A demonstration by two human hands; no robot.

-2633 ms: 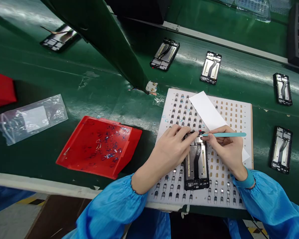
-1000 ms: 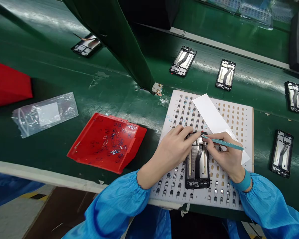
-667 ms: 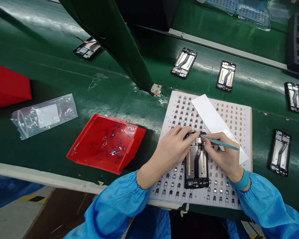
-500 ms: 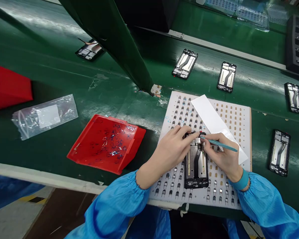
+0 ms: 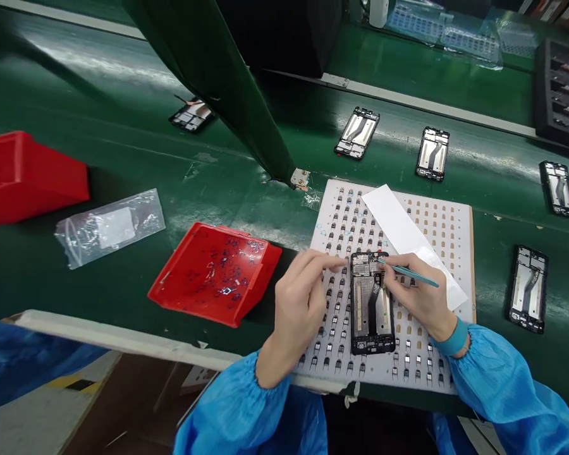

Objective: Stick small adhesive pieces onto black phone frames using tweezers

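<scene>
A black phone frame with silver plates and a dark ribbon cable lies upright on a white perforated board. My right hand is closed round teal tweezers, whose tip meets the frame's upper right part. My left hand hovers over the board to the left of the frame. Its index finger reaches towards the frame's upper left edge, with the other fingers partly curled and nothing visible in them. Rows of small metal-and-black parts stand in the board, and a white paper strip crosses its upper right.
Left of the board lies a red bin with small blue scraps. Farther left are a clear plastic bag and another red bin. More phone frames lie on the green bench, and a green post slants above it.
My left hand has come off the phone frame and moved left and down. The tweezers stay at the frame's upper right. The whole view has shifted slightly.
</scene>
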